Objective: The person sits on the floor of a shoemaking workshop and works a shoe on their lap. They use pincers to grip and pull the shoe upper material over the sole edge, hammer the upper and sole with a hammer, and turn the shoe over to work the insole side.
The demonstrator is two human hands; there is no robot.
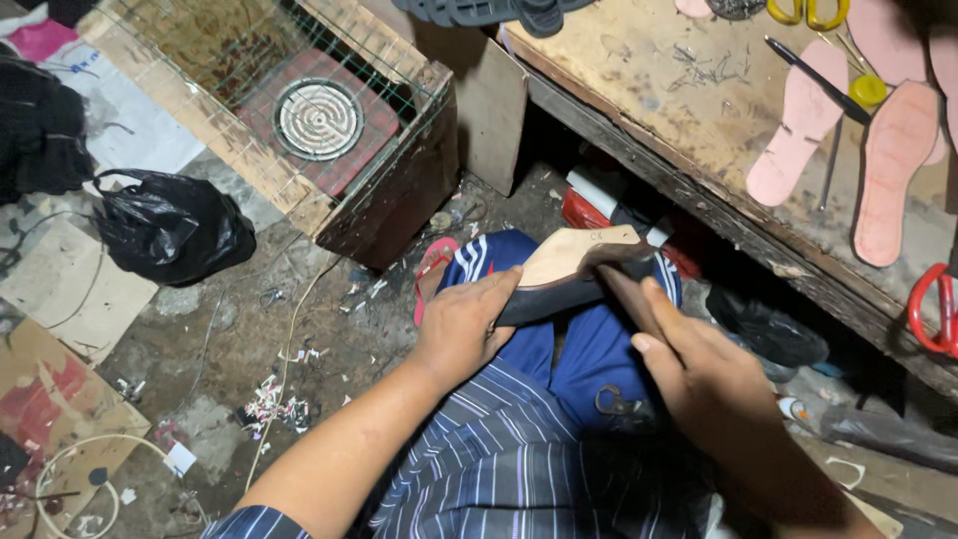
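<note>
Resting over the lap, above blue trousers (589,349), a shoe (571,269) is held sole-up between both hands. The left hand (464,329) is closed on its near end, thumb laid along the dark edge. The right hand (699,374) is narrowed, fingers (639,304) pressed flat along the far side and closed around nothing else. A pale insole board (569,255) is seen on top, over a darker upper. The shoe is judged light and fairly stiff through the board, softer at the upper, and not fragile. The firm edges at heel and waist are judged the best hold. Pink insoles (893,165) and scissors (936,309) lie on the bench (699,120) nearby.
</note>
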